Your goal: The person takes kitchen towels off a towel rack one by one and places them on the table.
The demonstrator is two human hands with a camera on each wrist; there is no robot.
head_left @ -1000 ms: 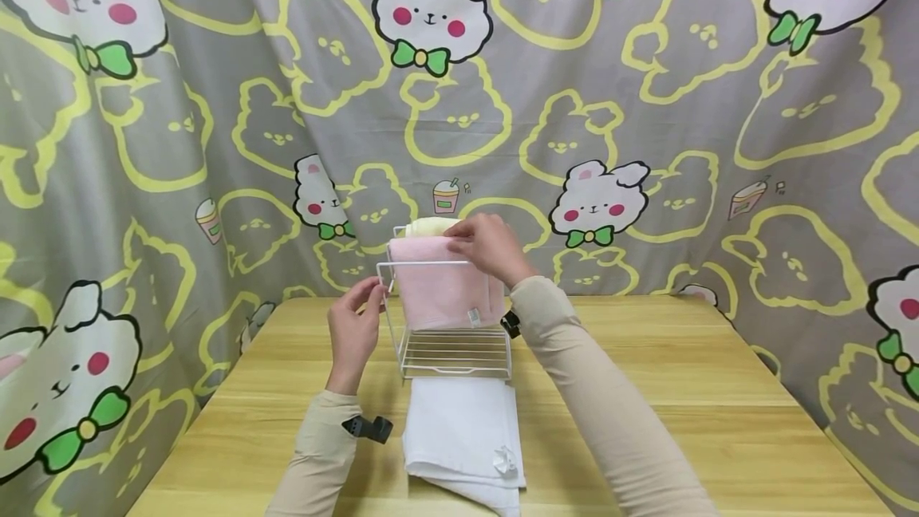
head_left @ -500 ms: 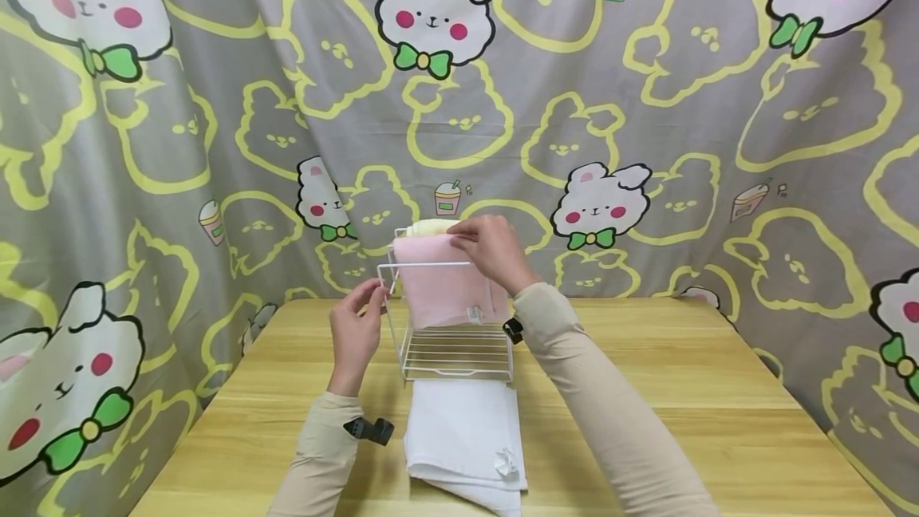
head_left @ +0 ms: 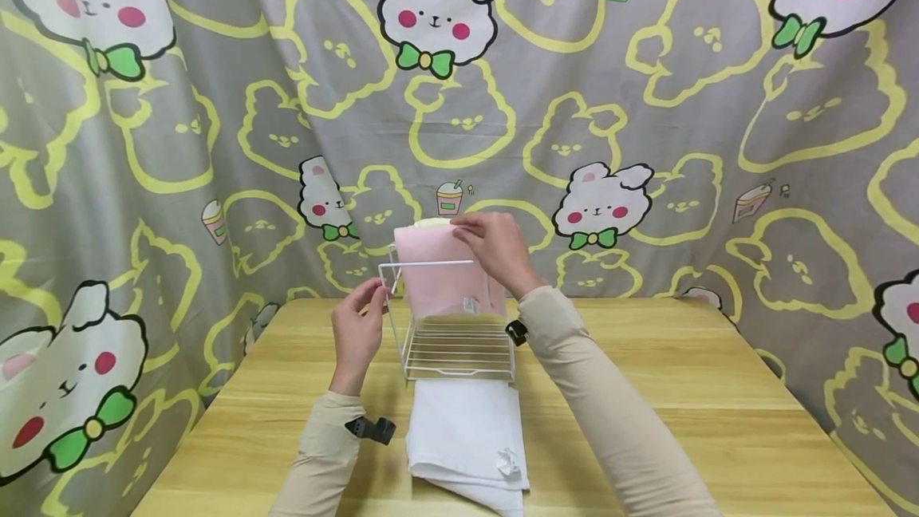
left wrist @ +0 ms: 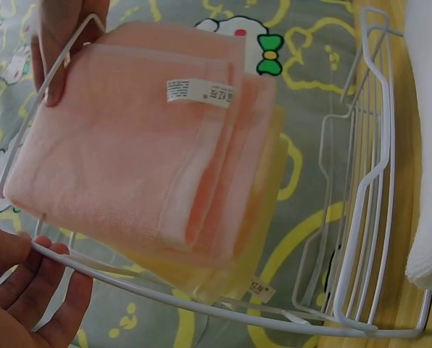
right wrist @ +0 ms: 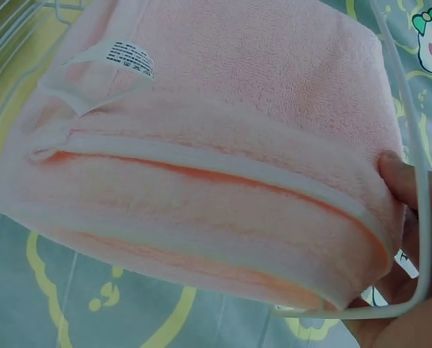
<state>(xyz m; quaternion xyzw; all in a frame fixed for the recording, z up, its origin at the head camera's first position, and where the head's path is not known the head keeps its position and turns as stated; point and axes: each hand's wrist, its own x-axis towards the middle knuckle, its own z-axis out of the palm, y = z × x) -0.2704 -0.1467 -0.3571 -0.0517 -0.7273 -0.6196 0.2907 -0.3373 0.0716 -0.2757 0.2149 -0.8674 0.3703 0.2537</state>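
And here's the pink towel, folded, hanging from the right hand, thumb on its near face and fingers behind, a firm pinch at the top corner! It drops below and to the left of those fingertips, behind the rack's top front bar, its lower edge above the base wires; whether a bar bears any of its weight, you can't tell. A printed tag shows on the face turned to the left wrist's view

Just beyond the right fingertips, tucked behind the pink, a sliver of yellow towel peeps over the top. Over to the left hand, and that one has the white wire rack, thumb and fingers closed round an upper wire at the side; the rack stretches away to its right, base on the table, with the right hand above it

Down below both hands, between the forearms, a folded white towel lies just before the rack, a crumpled white label near its right-hand corner. Beige sleeves behind each hand, black wrist straps too, wood-grain table underneath, and far beyond the fingers, a grey curtain full of cartoon rabbits
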